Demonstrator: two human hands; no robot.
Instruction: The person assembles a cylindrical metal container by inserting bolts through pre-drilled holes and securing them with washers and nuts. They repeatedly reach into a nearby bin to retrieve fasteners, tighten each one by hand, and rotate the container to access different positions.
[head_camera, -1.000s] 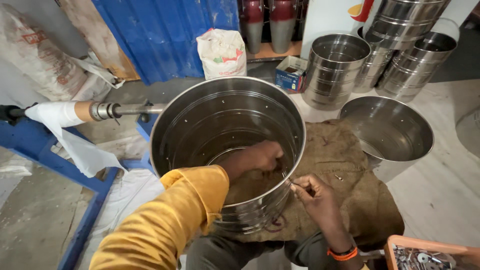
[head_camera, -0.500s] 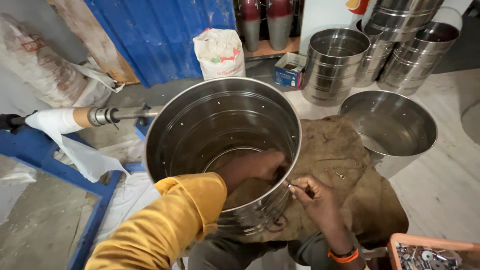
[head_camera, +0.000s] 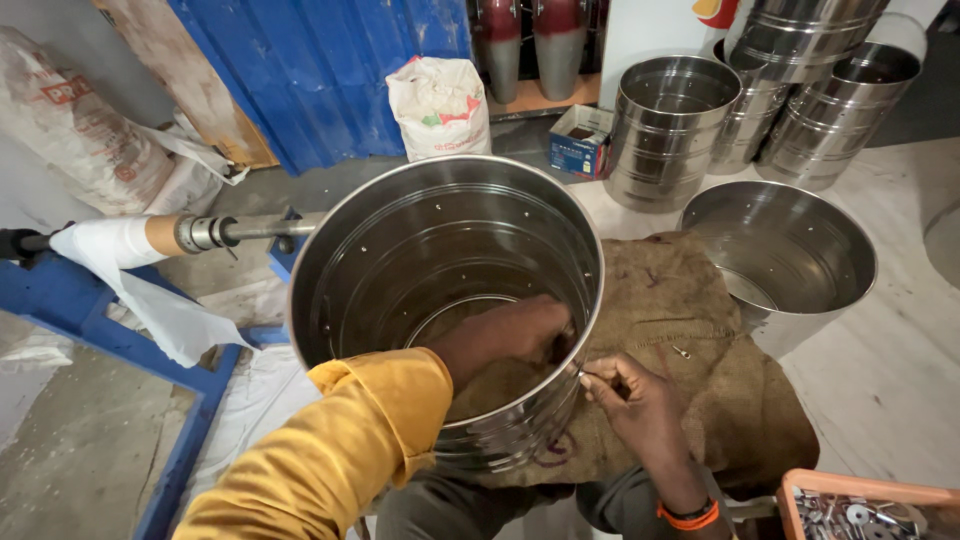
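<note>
A large open stainless steel drum (head_camera: 400, 240) stands in front of me on brown burlap (head_camera: 690, 330). My left hand (head_camera: 515, 330), in a yellow sleeve, reaches inside the drum and presses against its inner wall near the right rim. My right hand (head_camera: 635, 400), with an orange wristband, is outside the same spot, pinching a small thin metal tool or fastener (head_camera: 590, 376) against the drum's outer wall. What the left fingers hold inside is hidden.
A shallow steel drum (head_camera: 790, 250) sits to the right, and several taller steel drums (head_camera: 670, 130) stand behind. A white sack (head_camera: 440, 105), a small blue box (head_camera: 580, 140), a blue frame with a steel rod (head_camera: 240, 230) and an orange tray of metal parts (head_camera: 860, 510) surround me.
My left hand has slid right along the drum's inner wall toward the rim. My right hand stays at the outer wall. The view has shifted slightly.
</note>
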